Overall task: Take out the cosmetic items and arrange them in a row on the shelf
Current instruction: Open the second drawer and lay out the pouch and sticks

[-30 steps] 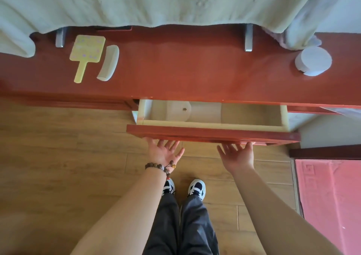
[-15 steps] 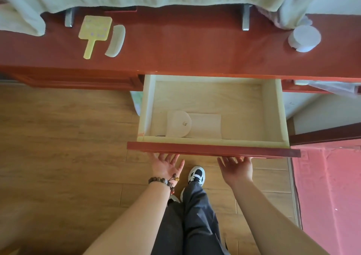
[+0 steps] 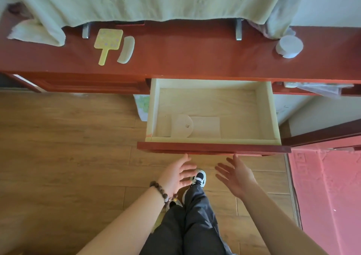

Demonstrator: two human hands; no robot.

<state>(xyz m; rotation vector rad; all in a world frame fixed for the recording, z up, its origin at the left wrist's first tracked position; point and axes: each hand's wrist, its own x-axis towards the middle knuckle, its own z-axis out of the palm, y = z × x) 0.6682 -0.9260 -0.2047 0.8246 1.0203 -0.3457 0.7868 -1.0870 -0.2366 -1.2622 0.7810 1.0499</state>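
Drawer point(image 3: 213, 108) stands pulled out; pale flap pouch point(image 3: 195, 126) is seen lying at its front-left. Left hand point(image 3: 178, 173) and right hand point(image 3: 237, 175) are held empty below the drawer front, fingers spread. Pouch should be gripped across its body and lifted level, flap kept closed.

I see the drawer point(image 3: 213, 110) pulled out, a pale pouch point(image 3: 195, 126) lying at its front-left. My left hand point(image 3: 176, 173) and right hand point(image 3: 237, 174) hover below its red front, fingers spread, touching nothing.

Glossy red wooden shelf point(image 3: 195, 59); pale matt wooden drawer point(image 3: 267, 110).
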